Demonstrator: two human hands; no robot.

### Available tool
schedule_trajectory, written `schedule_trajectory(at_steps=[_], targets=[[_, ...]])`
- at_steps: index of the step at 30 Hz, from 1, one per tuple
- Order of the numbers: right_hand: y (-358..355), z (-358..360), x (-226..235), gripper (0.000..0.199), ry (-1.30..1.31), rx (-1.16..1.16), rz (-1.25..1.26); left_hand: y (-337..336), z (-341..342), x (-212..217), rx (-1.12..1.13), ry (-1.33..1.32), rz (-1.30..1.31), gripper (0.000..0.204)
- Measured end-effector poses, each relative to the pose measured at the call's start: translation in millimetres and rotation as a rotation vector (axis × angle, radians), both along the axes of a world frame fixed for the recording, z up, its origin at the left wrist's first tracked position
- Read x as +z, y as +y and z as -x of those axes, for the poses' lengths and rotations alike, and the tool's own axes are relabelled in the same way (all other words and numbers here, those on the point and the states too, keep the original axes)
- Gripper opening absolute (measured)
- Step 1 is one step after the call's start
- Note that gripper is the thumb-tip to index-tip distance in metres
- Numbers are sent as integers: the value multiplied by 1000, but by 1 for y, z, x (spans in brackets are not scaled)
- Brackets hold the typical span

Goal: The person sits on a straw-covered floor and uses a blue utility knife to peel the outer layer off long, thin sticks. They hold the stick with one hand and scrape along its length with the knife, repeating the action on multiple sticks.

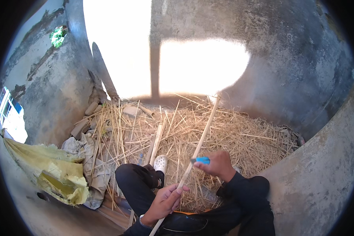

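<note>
A long pale wooden stick [207, 129], perhaps split bamboo, runs slantwise from my lap up toward the far wall. My left hand [166, 202] is wrapped round its lower part. In my right hand [219, 165] is a knife [203, 160] with a blue handle, gripped in a closed fist. Its short dark blade points left and meets the stick's side, or lies just over it, a little above my left hand. The stick's lowest end passes out of the picture at the bottom.
Straw-like shavings [240, 135] cover the floor ahead. Pale split sticks [157, 143] stand upright near my white clog [160, 163]. Yellow sacking [63, 169] and a greyish cloth [100, 177] lie at left. Concrete walls [287, 59] close in around me; sunlight glares on the far one.
</note>
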State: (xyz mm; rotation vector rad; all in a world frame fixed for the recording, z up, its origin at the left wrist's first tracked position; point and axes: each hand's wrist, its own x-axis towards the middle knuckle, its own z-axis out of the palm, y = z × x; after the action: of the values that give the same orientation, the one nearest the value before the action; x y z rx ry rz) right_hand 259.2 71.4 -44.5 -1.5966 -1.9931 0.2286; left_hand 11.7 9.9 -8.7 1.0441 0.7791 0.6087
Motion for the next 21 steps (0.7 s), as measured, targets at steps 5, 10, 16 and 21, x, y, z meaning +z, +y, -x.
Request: schedule_trajectory(at_steps=[5,10,16,21], targets=[[40,-32,-14,71,49,-182,112,-1,-1,-1,0,7,21,31],[9,-6,-7,76,12,9,6,3,0,-2,-13,-15,20,31],[69,-77,-31,77,101,-394,74,-4,-4,6,-105,8,33,31],[36,-32,-30,77,169,-127,35,1,3,-7,-81,-71,44,30]])
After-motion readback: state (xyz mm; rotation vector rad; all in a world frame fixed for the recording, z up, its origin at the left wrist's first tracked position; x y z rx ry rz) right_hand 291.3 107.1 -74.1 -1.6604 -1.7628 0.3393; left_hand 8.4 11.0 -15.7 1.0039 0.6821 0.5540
